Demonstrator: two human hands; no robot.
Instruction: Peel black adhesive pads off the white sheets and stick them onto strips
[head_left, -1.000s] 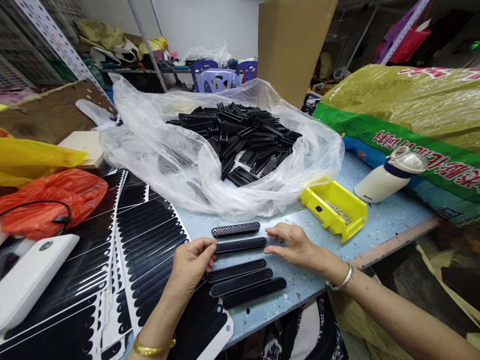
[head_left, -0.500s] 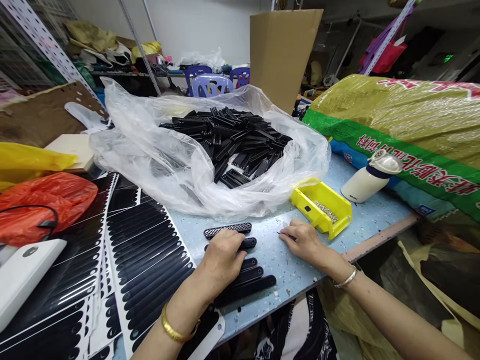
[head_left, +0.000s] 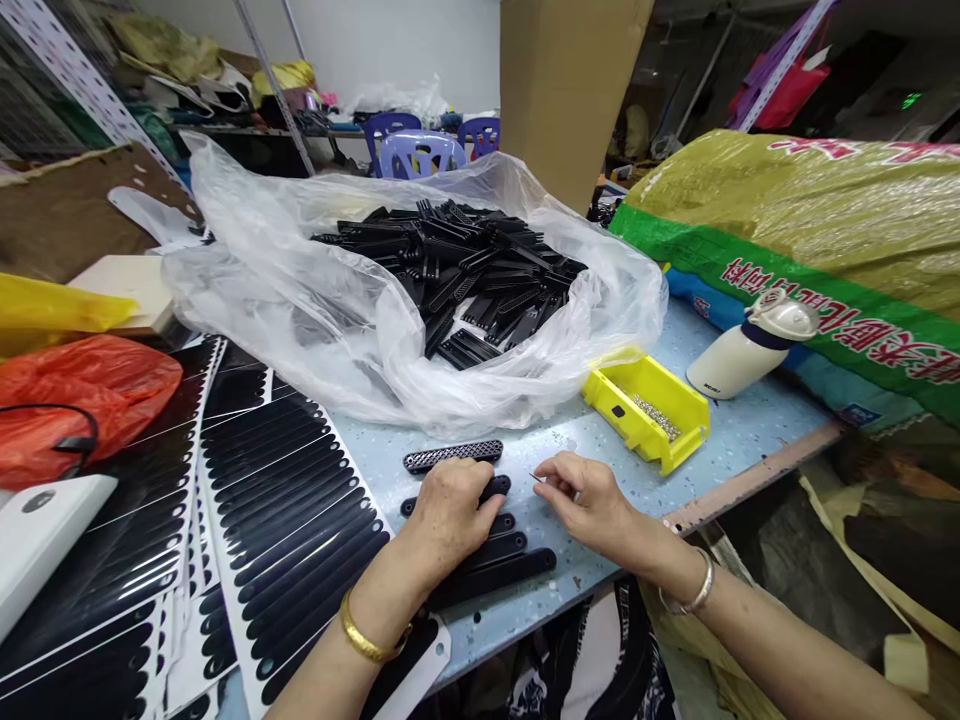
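My left hand [head_left: 450,510] is closed over a flat black handle-shaped piece [head_left: 496,487] with a hole near its end, lying on the table; the fingertips are hidden. Just beyond it is a black piece with a patterned face [head_left: 452,456]. More plain black pieces [head_left: 517,570] lie below and partly under the hand. A little to the right, my right hand [head_left: 589,503] pinches a tiny thin pin-like piece [head_left: 535,477] between thumb and forefinger, apart from the black pieces. A yellow bin [head_left: 616,414] holding small silvery parts [head_left: 654,415] stands beyond the right hand.
A clear plastic bag [head_left: 337,350] heaped with black pieces [head_left: 480,262] fills the table's back. Sheets of black strips [head_left: 292,530] lie left, near a red bag [head_left: 82,405]. A white bottle [head_left: 739,355] and a large sack [head_left: 810,230] stand right.
My right hand has moved left, bringing the small pin-like piece closer to my left hand. The left hand stays over the black piece. The view has shifted slightly.
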